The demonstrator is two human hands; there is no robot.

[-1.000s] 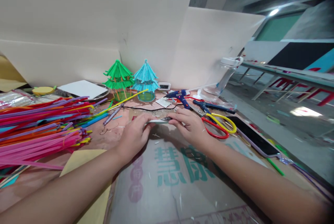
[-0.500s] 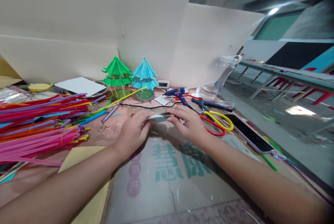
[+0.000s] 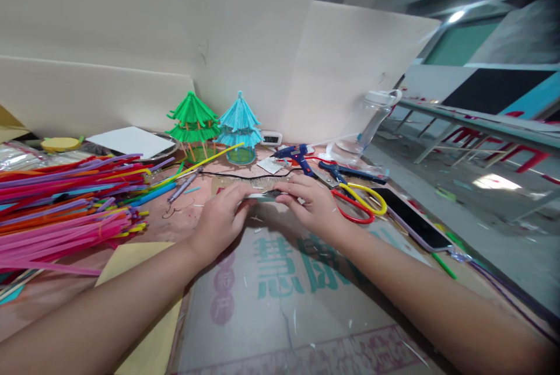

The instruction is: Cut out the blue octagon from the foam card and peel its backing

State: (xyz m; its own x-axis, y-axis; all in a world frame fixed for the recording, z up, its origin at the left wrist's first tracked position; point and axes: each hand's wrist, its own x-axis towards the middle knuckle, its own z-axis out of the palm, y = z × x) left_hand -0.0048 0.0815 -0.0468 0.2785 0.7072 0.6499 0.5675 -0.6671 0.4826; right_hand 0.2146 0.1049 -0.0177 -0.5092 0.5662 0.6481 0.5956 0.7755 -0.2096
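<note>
Over the printed cardboard sheet (image 3: 284,316), a thin, flat, pale-blue piece (image 3: 261,196) with a dark patch at its right is held between both hands. It is seen almost edge-on, so I cannot make out exactly what it is. My left hand (image 3: 221,220) pinches its left end between thumb and fingers. At the right end, my right hand (image 3: 310,206) has its fingertips and thumb closed on the dark part. Fingers hide both ends of the piece.
Bundled pipe cleaners (image 3: 74,211) cover the left side. Behind stand a green pavilion-like model (image 3: 192,124) and a blue one (image 3: 240,124). A glue gun (image 3: 297,156), scissors (image 3: 367,197), pliers (image 3: 336,171), phone (image 3: 411,217) and clear bottle (image 3: 370,121) lie or stand to the right.
The pale piece has tilted and now shows more of its thin edge. Both hands keep their hold, and the whole view has shifted slightly.
</note>
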